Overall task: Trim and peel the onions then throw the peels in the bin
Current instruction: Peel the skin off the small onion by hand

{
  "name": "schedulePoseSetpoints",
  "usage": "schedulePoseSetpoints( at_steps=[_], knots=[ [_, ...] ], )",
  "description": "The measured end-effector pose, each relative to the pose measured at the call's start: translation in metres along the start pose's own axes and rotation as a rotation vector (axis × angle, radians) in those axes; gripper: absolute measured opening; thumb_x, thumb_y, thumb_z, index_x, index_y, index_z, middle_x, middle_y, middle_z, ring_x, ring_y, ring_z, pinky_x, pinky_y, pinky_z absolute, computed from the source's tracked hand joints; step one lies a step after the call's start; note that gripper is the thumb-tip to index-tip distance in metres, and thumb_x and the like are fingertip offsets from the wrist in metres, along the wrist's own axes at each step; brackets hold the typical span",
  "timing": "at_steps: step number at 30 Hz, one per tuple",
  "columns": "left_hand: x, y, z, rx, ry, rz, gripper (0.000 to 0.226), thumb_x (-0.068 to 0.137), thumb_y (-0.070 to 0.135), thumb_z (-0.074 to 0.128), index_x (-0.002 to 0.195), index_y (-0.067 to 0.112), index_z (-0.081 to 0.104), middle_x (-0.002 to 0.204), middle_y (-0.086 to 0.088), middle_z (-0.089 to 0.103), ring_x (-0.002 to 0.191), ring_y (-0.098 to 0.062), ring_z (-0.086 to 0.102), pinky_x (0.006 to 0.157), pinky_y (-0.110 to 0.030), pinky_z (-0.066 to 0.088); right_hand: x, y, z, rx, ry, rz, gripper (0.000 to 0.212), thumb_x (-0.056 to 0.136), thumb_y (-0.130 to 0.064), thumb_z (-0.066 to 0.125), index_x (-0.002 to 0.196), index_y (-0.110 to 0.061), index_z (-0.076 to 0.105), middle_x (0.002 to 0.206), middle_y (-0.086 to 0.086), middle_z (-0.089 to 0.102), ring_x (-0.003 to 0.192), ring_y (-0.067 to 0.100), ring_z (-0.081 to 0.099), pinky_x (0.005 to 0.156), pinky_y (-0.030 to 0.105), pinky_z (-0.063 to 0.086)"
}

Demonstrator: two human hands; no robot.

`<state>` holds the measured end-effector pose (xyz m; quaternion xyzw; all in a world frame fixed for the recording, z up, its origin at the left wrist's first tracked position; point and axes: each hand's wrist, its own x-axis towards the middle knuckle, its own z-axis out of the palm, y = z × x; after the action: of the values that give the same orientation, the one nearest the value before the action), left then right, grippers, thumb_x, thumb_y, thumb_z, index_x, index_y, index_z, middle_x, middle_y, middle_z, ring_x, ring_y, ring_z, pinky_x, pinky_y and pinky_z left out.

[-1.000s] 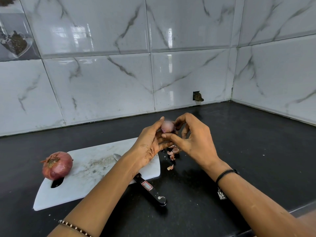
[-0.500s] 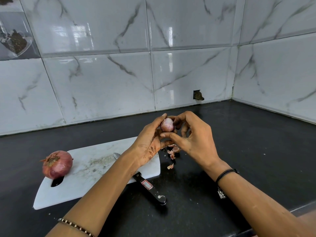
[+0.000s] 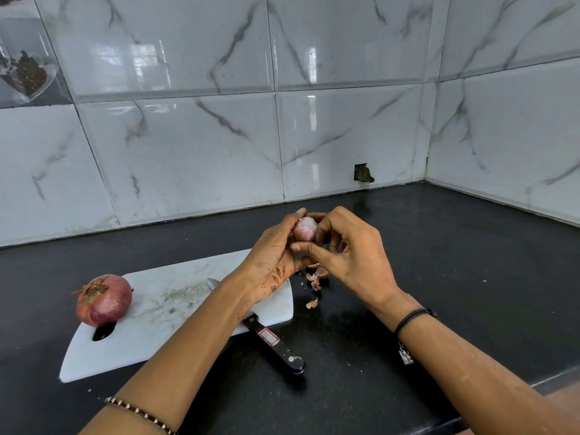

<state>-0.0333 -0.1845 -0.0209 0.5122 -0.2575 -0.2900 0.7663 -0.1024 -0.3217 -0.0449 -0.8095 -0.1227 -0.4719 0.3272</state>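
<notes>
Nearest, the knife (image 3: pixel 273 344) is laid with its handle overhanging the board (image 3: pixel 157 312), where it could be knocked by a forearm. Further off, above loose peels (image 3: pixel 317 277) on the table (image 3: pixel 455 293), the small onion (image 3: pixel 304 229) is pinched between the curled left grip (image 3: pixel 270 262) and right grip (image 3: pixel 354 257). It could be dropped if squeezed.

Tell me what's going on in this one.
A person holds a small onion above the black counter, the left hand cradling it and the right hand pinching at it. Peel scraps lie on the counter below. A larger unpeeled onion sits on the left end of the white cutting board. The knife lies untouched at the board's near edge. No bin is in view.
</notes>
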Motion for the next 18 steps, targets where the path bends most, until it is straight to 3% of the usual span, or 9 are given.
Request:
schedulePoseSetpoints(
  at_steps=[7,10,14,18],
  knots=[
    [0.002,0.001,-0.003,-0.002,0.038,0.035,0.035,0.104,0.033,0.051,0.110,0.008,0.075,0.082,-0.009,0.066,0.064,-0.009,0.062,0.072,-0.031,0.062,0.000,0.000,-0.003,0.019,0.019,0.086,0.044,0.072,-0.046,0.089,0.101,-0.023,0.065,0.084,-0.011,0.064,0.061,0.016,0.054,0.059,0.029,0.051],
    [0.004,0.003,-0.011,0.022,0.073,0.064,0.037,0.105,0.037,0.048,0.113,0.010,0.074,0.085,-0.007,0.067,0.066,-0.008,0.061,0.071,-0.027,0.059,0.000,0.002,-0.003,0.008,0.003,0.019,0.035,0.082,-0.038,0.085,0.109,-0.021,0.070,0.096,-0.011,0.067,0.063,0.017,0.059,0.059,0.021,0.048],
    [0.007,0.004,-0.017,0.083,0.107,0.066,0.038,0.105,0.039,0.049,0.115,0.013,0.074,0.101,-0.013,0.073,0.073,-0.011,0.065,0.072,-0.027,0.057,0.000,0.006,-0.002,-0.041,-0.022,-0.042,0.025,0.093,-0.024,0.076,0.117,-0.018,0.074,0.102,-0.010,0.069,0.072,0.014,0.063,0.063,0.029,0.054],
    [0.009,0.002,-0.018,0.117,0.121,0.050,0.038,0.103,0.041,0.052,0.112,0.014,0.077,0.087,-0.006,0.072,0.072,-0.011,0.064,0.068,-0.026,0.057,0.000,0.007,-0.001,-0.058,-0.037,-0.053,0.024,0.093,-0.016,0.074,0.116,-0.016,0.076,0.103,-0.010,0.071,0.085,0.010,0.067,0.070,0.029,0.057]
  ],
)
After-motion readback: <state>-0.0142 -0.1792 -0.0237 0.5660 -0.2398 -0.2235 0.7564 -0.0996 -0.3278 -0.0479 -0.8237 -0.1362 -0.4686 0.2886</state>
